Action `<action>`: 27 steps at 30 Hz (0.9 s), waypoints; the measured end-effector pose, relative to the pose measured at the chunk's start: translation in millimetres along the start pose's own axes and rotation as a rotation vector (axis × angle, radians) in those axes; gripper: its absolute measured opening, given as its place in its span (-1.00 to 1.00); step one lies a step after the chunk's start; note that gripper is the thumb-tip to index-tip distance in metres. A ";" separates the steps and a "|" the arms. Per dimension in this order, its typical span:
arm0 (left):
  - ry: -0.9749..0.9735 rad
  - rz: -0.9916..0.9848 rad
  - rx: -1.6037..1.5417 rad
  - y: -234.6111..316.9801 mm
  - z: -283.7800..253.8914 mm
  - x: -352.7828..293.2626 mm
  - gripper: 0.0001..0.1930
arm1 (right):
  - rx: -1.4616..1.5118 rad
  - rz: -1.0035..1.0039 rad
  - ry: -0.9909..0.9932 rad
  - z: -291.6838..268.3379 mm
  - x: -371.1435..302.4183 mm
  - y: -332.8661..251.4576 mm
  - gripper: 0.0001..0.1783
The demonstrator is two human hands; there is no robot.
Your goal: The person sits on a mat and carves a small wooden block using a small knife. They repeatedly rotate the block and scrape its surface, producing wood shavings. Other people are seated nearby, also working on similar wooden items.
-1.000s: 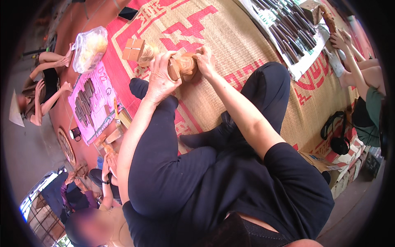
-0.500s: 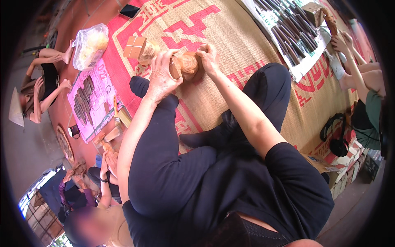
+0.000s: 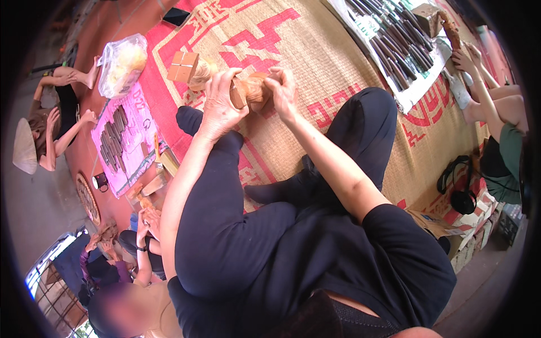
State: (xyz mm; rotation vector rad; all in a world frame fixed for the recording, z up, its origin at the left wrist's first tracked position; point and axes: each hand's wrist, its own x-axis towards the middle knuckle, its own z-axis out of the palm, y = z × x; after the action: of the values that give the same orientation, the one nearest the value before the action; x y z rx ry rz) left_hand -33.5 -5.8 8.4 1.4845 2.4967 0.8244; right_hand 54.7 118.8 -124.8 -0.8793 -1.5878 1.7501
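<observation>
A light-brown carved wooden figure (image 3: 253,91) lies between my two hands just above the mat, beyond my left foot. My left hand (image 3: 221,102) is closed round its left end, where a flat block-like face shows. At the other end, my right hand (image 3: 283,93) has its thumb and fingers bent together against the wood. Finer details of the carving are covered by my fingers. Just beyond my left hand lies a second pale wooden carving (image 3: 200,75) with a square base (image 3: 182,66) crossed by light lines.
Dark-handled carving tools (image 3: 397,48) lie on a white sheet (image 3: 416,100) at the far right, and more (image 3: 115,138) on a pink sheet (image 3: 135,121) at left. A plastic bag (image 3: 123,65), a phone (image 3: 176,17) and a black cup (image 3: 100,181) lie around. Co-workers sit on both sides.
My right hand has shifted slightly left and turned on the carved figure, which now shows a different side. My left hand stays almost where it was.
</observation>
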 end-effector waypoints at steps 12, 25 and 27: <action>-0.010 0.016 -0.001 0.1 -1.0 0.6 -0.17 | 0.101 0.057 0.008 3.2 -7.1 8.4 -0.78; -0.008 0.020 0.015 2.4 0.2 0.0 -0.17 | 0.054 -0.084 0.031 31.5 -19.8 -26.7 -0.80; -0.005 -0.004 0.004 2.8 0.9 0.0 -0.17 | 0.014 -0.109 0.015 35.6 -17.9 -16.7 -0.79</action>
State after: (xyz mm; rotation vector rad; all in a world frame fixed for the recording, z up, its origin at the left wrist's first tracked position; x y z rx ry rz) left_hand -31.0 -4.4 9.0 1.4805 2.4986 0.8144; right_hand 36.8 85.0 -104.7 -0.7830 -1.5815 1.6729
